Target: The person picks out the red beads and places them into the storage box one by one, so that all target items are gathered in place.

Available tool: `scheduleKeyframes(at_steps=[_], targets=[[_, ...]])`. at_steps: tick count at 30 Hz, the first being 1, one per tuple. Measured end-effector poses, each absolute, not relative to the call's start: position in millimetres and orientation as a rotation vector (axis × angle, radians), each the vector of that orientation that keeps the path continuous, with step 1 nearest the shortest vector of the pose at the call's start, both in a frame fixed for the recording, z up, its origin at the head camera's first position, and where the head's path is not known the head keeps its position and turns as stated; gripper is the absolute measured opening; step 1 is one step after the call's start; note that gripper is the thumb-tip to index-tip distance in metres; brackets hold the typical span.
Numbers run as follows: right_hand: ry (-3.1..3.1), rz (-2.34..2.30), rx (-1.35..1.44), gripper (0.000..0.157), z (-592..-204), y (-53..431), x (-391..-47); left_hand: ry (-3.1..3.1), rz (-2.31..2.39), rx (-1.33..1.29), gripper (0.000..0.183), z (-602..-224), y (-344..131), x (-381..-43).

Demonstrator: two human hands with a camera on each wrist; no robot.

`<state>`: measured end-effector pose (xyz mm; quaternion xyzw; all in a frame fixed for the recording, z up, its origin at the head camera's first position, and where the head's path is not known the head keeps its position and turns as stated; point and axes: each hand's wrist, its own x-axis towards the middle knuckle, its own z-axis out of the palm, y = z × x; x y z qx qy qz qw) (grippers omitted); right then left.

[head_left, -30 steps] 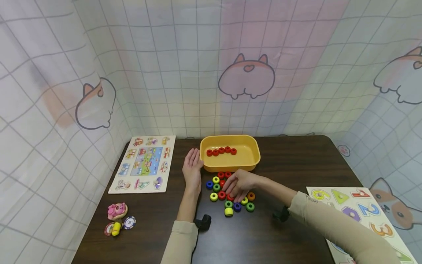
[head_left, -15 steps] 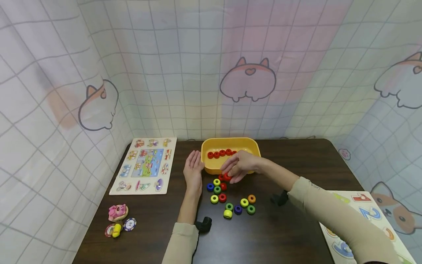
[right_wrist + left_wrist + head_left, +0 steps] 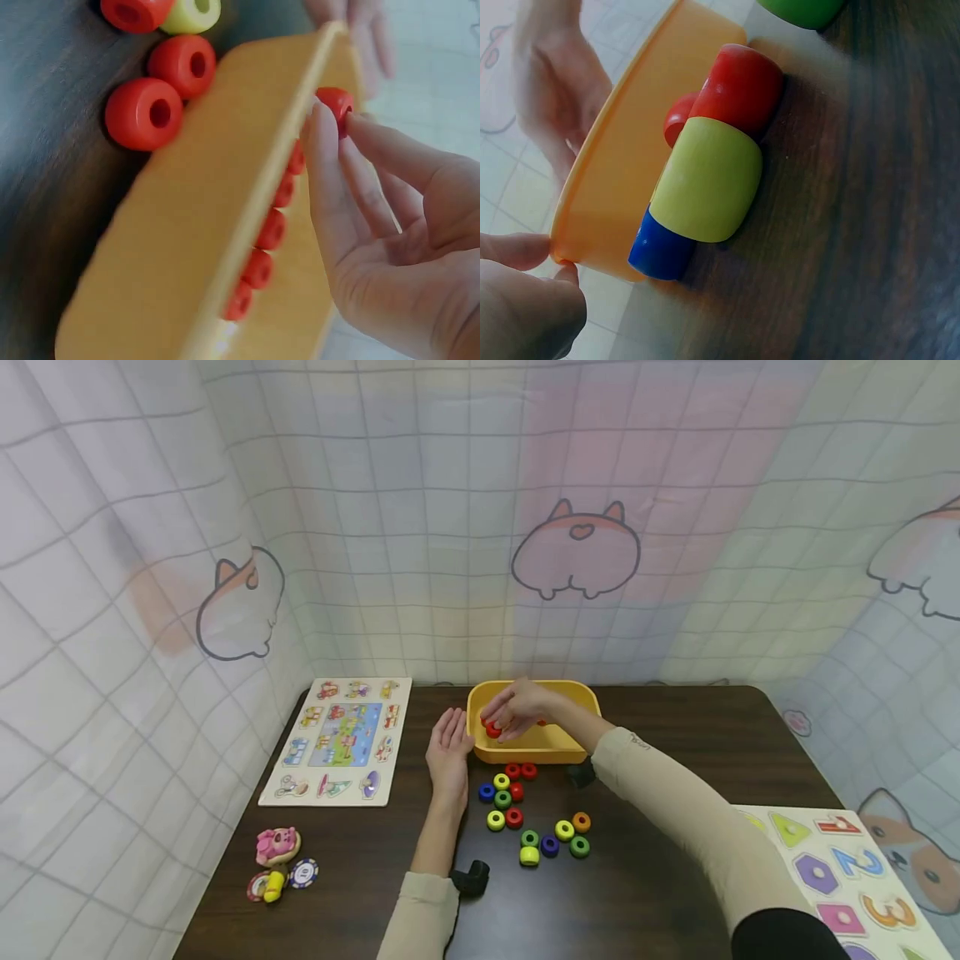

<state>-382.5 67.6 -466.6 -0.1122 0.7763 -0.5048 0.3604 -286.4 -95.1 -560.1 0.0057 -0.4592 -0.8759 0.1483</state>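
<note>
Over the yellow tray [image 3: 543, 757] my right hand [image 3: 519, 706] pinches a red bead [image 3: 335, 105] between thumb and fingers, inside the rim. A row of red beads [image 3: 271, 228] lies in the tray, partly covered by that hand in the head view. My left hand [image 3: 448, 753] is at the tray's left side, fingers extended, and its digits touch the rim in the left wrist view. In front of the tray lie loose beads on the table: red [image 3: 513, 817], yellow [image 3: 496, 821], blue [image 3: 486, 792], green [image 3: 579, 847] and orange [image 3: 581, 822].
A picture puzzle board [image 3: 345, 739] lies at the table's left. At the right is a number-and-shape board [image 3: 843, 860], partly under the right sleeve. A pink figurine [image 3: 277, 845], a yellow toy piece [image 3: 273, 887] and poker chips [image 3: 303, 873] sit front left. Patterned curtains surround the table.
My right hand has picked a red bead from the loose group and carried it up and left over the tray. The left hand stays beside the tray.
</note>
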Motion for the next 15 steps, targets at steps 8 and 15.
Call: scheduleKeyframes(at_steps=[8,15], targets=[[2.025,-1.316,-0.219,0.035,-507,51,-388,-1.312,-2.532,-0.001,0.06,-562,-96,-288],[2.02,-1.341,-0.273,0.033,-497,57,-381,-1.299,-2.546,0.003,0.061,-561,-96,-290]])
